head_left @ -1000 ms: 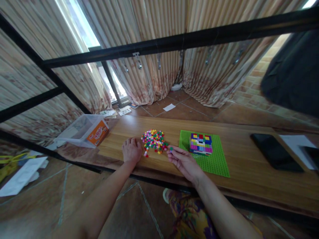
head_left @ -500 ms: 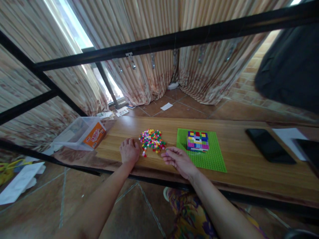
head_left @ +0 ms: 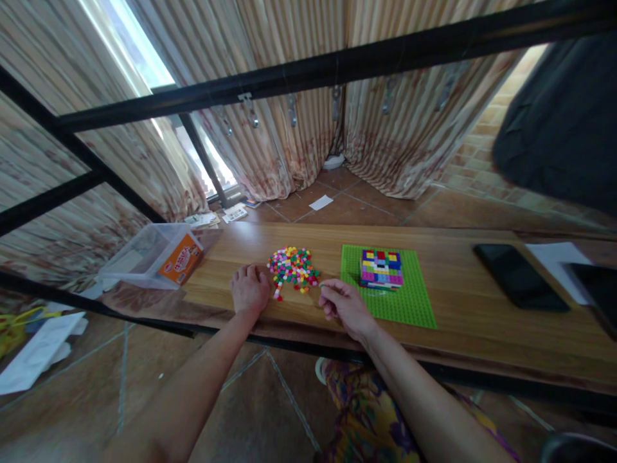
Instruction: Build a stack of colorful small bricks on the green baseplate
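Note:
A heap of small coloured bricks lies on the wooden table. My left hand rests knuckles-up just left of the heap, fingers curled. My right hand sits right of the heap at the near left corner of the green baseplate, fingertips pinched together; what they hold is too small to make out. A multicoloured block of stacked bricks stands on the baseplate.
A clear plastic box with an orange label lies tipped at the table's left end. A black phone and white paper lie at the right. Black frame bars cross overhead. Curtains hang behind.
My right hand has drawn back from the heap's edge toward the baseplate corner and curled tighter; the green brick seen at its fingertips no longer shows. The left hand stayed put.

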Available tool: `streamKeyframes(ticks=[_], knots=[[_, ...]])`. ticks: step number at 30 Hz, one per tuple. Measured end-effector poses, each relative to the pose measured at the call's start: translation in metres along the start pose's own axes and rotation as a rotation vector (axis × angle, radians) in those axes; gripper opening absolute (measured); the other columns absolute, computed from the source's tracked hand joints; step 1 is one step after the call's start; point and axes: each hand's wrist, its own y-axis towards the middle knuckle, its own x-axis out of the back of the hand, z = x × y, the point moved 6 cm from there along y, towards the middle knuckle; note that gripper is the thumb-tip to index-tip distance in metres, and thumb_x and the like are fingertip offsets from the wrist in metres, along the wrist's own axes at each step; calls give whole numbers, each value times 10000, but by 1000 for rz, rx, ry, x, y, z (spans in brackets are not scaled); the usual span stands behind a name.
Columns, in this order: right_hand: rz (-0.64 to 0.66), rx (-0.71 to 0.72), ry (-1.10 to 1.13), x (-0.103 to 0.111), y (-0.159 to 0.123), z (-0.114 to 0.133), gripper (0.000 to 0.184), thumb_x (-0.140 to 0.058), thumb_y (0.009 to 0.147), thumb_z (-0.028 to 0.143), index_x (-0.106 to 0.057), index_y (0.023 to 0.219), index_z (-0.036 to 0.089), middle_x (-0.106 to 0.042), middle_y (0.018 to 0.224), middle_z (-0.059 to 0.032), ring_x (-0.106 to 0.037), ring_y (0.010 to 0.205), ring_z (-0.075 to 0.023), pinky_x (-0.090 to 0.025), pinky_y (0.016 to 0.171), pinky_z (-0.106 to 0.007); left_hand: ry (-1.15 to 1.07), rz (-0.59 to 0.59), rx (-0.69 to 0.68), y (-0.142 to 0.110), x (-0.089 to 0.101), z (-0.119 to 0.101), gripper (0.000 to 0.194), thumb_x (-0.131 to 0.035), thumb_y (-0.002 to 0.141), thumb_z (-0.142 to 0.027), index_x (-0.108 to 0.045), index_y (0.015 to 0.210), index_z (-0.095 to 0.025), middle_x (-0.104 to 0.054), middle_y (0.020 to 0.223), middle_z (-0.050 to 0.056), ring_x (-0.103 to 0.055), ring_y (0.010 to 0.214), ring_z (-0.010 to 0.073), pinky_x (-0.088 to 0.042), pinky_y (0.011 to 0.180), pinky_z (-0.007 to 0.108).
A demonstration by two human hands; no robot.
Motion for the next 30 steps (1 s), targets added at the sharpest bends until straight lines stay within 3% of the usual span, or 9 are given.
streamKeyframes(ticks=[6,13,18,24,27,30], knots=[[-74,24,-220,0,15,-5,295,-732,709,457,-671,802,184,-623,510,48,-532,368,-93,-423,339,-188,-5,4,-4,0,0,-1,400,-430,940,-295,-649,1216,-106,-641,1268,190,-556,1189,341,-435,1006,469],[-91,50,-281,-4,32,-8,143,-713,746,355,-696,759,214,-612,494,48,-538,369,-93,-424,334,-181,-24,-2,4,0,-1,0,403,-439,932,-283,-650,1224,-104,-639,1273,189,-556,1184,339,-432,1007,473],[-76,68,-262,-4,30,-2,250,-704,740,412,-701,867,197,-629,535,48,-525,383,-86,-433,353,-190,-28,-1,15,-1,-2,1,400,-443,933,-288,-649,1225,-109,-637,1281,179,-555,1183,335,-433,1004,463],[-58,137,-290,1,17,16,348,-681,755,532,-663,738,185,-604,531,32,-465,387,-80,-355,358,-198,-32,9,6,-1,-1,0,399,-437,935,-292,-648,1219,-108,-639,1278,181,-551,1194,335,-427,1016,461],[-60,199,-332,2,10,25,348,-691,753,532,-685,739,185,-570,513,41,-421,393,-75,-295,366,-205,-31,7,0,0,0,0,402,-432,934,-292,-648,1216,-106,-642,1268,181,-560,1186,330,-425,1024,455],[-87,239,-297,8,6,33,335,-689,752,519,-697,798,188,-590,544,37,-449,425,-83,-317,392,-208,-33,6,-3,1,1,0,416,-431,934,-297,-644,1228,-94,-638,1277,190,-559,1200,332,-419,1038,456]])
